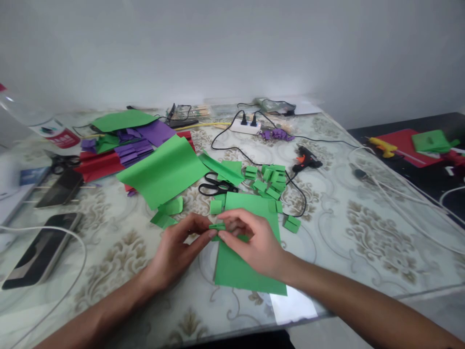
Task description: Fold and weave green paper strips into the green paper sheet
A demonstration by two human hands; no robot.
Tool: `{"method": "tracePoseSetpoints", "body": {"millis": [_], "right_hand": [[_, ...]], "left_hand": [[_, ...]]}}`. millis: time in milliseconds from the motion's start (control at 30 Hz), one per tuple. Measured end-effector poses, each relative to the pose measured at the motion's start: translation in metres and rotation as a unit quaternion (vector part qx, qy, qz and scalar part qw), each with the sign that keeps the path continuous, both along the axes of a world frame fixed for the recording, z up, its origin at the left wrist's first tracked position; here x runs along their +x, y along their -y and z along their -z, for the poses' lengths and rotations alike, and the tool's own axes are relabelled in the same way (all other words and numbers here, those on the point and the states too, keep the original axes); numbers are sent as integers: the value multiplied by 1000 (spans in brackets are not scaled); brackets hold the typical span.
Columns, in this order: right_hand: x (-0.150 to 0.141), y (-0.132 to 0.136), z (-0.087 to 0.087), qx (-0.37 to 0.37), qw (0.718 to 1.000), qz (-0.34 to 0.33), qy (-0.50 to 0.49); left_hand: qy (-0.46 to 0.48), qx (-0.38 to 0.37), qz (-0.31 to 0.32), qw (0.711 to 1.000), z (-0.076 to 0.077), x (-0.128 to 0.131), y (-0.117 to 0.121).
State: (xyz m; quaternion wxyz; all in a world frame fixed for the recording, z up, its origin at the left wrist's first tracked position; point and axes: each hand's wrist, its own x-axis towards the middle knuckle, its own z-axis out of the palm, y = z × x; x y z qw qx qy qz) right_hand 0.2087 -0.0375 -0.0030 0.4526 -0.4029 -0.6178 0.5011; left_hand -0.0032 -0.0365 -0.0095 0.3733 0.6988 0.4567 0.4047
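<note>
A small folded piece of green paper (217, 226) is pinched between my two hands. My left hand (181, 245) grips its left end with thumb and fingers, and my right hand (254, 237) closes on the right end. Beneath my right hand lies a flat green sheet (247, 271). Several small folded green paper pieces (272, 179) are heaped just beyond the sheet, and one lone folded piece (292, 223) sits to its right. Black-handled scissors (218, 185) rest past my hands, their blades partly covered by green paper.
Large green paper (163, 169) overlaps red and purple paper at the left. A black glue gun (307, 159) lies right of the heap, near a white power strip (245, 127). Two phones, one a dark phone (43, 249), and a plastic bottle (47, 126) occupy the left side.
</note>
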Motion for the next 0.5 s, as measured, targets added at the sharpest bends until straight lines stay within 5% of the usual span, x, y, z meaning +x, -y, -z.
{"method": "tracePoseSetpoints", "body": {"millis": [167, 500], "right_hand": [[-1, -2, 2, -32, 998, 28, -51], [1, 0, 3, 66, 997, 19, 24]], "left_hand": [[-22, -23, 32, 999, -2, -2, 1], [-20, 57, 44, 997, -6, -2, 2]]}}
